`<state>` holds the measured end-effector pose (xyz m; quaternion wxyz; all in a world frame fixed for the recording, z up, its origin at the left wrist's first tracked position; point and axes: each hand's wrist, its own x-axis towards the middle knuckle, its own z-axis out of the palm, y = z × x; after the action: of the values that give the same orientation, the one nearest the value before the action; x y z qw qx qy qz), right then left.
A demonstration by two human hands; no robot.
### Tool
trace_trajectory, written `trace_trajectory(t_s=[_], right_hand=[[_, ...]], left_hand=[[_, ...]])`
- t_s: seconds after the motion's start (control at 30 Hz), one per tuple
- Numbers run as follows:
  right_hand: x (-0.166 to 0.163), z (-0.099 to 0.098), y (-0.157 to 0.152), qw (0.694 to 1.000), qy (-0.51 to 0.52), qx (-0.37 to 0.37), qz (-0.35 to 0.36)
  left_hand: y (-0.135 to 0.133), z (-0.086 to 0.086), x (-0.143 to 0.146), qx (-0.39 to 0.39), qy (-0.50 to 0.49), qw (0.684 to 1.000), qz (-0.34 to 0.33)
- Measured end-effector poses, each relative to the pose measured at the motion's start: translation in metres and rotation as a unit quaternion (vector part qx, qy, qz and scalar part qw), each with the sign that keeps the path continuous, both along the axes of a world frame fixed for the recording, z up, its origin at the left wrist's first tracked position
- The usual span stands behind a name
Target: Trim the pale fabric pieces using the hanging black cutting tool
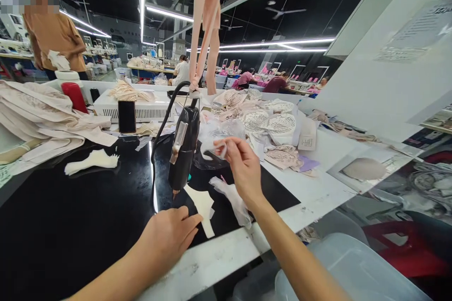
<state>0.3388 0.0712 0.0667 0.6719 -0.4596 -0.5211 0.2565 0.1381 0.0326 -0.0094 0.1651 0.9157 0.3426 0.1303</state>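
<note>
My left hand (172, 231) lies low on the black mat (88, 207), fingers stretched out. Its fingertips touch the left edge of a cream cut fabric piece (202, 204). Raised above the mat, my right hand (243, 167) pinches a thin white strip (221, 149) between thumb and fingers; its exact kind is unclear. Between and beyond the hands hangs a black hand tool (184, 148) with a metal lever and pointed tip, tied to peach fabric bands (205, 33). Sheer white material (233, 200) lies under my right wrist. Farther left sits a stack of cream pieces (92, 162).
Beige fabric panels (42, 113) are heaped at left. A phone (127, 116) leans against a white box (141, 103). Printed fabric pieces (275, 124) and clear plastic (226, 129) lie behind my right hand. A person (54, 40) stands at back left. A translucent bin (353, 263) is below the table edge.
</note>
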Motion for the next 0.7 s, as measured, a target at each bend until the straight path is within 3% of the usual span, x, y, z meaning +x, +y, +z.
trace_trajectory(t_s=[0.17,0.3,0.57,0.7], right_hand=[[-0.023,-0.003,-0.046,0.995,0.040,-0.012,0.091],[-0.036,-0.023,-0.067,0.986,0.018,-0.059,0.155],[-0.063,-0.040,-0.072,0.965,-0.029,-0.142,0.220],[-0.072,-0.046,-0.071,0.950,0.020,-0.200,0.239]], left_hand=[[0.007,-0.002,-0.005,-0.088,-0.085,0.992,0.010],[0.013,0.004,-0.015,-0.237,-0.190,0.952,0.040],[0.003,0.036,-0.045,-0.422,-0.311,0.845,0.107],[0.001,0.037,-0.065,-0.451,-0.313,0.824,0.141]])
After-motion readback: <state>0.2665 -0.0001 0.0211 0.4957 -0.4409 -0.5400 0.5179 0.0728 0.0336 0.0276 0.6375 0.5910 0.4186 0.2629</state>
